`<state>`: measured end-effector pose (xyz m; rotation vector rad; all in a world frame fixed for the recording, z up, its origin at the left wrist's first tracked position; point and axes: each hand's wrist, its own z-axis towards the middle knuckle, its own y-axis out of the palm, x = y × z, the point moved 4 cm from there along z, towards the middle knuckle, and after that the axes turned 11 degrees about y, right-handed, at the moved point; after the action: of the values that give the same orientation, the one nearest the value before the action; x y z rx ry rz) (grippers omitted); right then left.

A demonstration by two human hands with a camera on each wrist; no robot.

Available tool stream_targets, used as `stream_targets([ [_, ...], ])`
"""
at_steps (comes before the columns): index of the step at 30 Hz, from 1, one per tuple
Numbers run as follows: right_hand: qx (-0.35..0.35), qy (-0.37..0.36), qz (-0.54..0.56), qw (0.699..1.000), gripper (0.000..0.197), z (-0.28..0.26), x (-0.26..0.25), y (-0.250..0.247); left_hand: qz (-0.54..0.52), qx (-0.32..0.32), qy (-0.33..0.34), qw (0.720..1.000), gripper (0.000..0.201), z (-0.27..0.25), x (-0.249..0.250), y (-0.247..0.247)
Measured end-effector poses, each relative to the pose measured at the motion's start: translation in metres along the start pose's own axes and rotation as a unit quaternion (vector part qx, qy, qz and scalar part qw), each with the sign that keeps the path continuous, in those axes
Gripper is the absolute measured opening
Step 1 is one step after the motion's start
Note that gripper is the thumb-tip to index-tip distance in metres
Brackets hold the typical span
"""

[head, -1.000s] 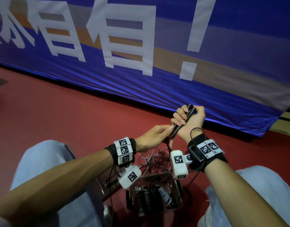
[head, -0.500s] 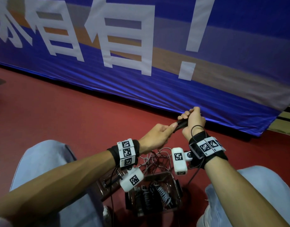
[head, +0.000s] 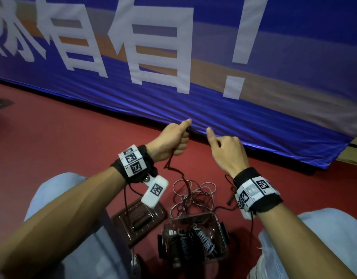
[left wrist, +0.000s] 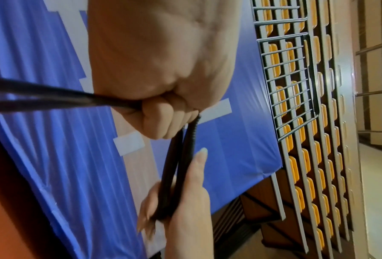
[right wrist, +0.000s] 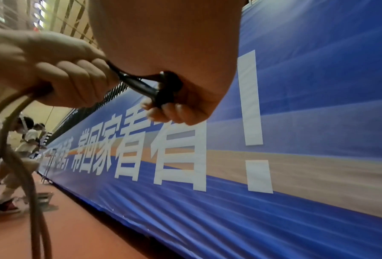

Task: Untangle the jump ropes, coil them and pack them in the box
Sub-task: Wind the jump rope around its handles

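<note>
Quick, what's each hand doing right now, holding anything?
Left hand: fingers curled, gripping the black jump rope handles and the rope's cord.
Right hand: fingers curled round the other end of the same handles.

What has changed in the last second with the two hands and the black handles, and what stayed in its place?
Both hands rose and drew apart. The left hand, which only touched the handles low down, now grips one end of them; the right hand keeps hold of the other end. The handles turned from nearly upright to nearly level. The clear box and the loose rope pile stayed on the floor.

Both hands (head: 171,143) (head: 228,152) raised, fingers curled
</note>
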<state>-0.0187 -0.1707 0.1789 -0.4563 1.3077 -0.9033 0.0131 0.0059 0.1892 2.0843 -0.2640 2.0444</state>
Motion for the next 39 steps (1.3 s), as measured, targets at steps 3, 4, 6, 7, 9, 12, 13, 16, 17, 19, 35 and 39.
stream_targets([
  [3,-0.086,-0.036,-0.028,0.995,0.076,-0.004,-0.005,0.008,0.029,-0.040,-0.017,0.999,0.054,0.002,0.009,-0.011],
  [4,-0.123,-0.035,-0.018,0.992,0.073,-0.005,-0.004,0.012,0.042,-0.054,-0.019,0.998,0.054,0.001,0.010,-0.010],
  [6,-0.202,0.000,0.046,0.978,0.065,-0.008,-0.003,0.023,0.049,-0.075,-0.026,0.996,0.053,0.000,0.010,-0.008],
  [7,-0.224,0.021,0.080,0.971,0.059,-0.010,-0.003,0.028,0.039,-0.080,-0.036,0.995,0.052,0.001,0.008,-0.007],
  [9,-0.221,0.048,0.121,0.966,0.052,-0.011,-0.004,0.032,-0.015,-0.099,-0.065,0.993,0.053,0.002,0.006,-0.006],
  [12,-0.197,0.064,0.219,0.954,0.055,-0.012,-0.011,0.033,-0.097,-0.141,-0.077,0.982,0.059,0.005,0.007,-0.003],
  [13,-0.181,0.073,0.252,0.948,0.057,-0.010,-0.011,0.033,-0.082,-0.140,-0.065,0.985,0.060,0.006,0.007,-0.002],
  [16,-0.145,0.087,0.317,0.933,0.055,-0.009,-0.012,0.029,0.055,-0.087,-0.004,0.995,0.058,0.011,0.004,0.001],
  [17,-0.133,0.083,0.315,0.936,0.053,-0.010,-0.011,0.030,0.082,-0.066,0.011,0.994,0.056,0.012,0.003,0.002],
  [19,-0.102,0.085,0.334,0.933,0.059,-0.012,-0.011,0.030,0.109,-0.054,0.036,0.992,0.051,0.012,0.000,0.003],
  [35,-0.119,0.133,0.517,0.837,0.062,-0.024,-0.031,0.025,0.008,-0.109,-0.065,0.992,0.049,0.000,-0.059,0.053],
  [39,-0.143,0.176,0.439,0.869,0.058,-0.008,-0.013,0.015,0.328,-0.121,0.133,0.927,0.015,0.014,-0.058,0.033],
])
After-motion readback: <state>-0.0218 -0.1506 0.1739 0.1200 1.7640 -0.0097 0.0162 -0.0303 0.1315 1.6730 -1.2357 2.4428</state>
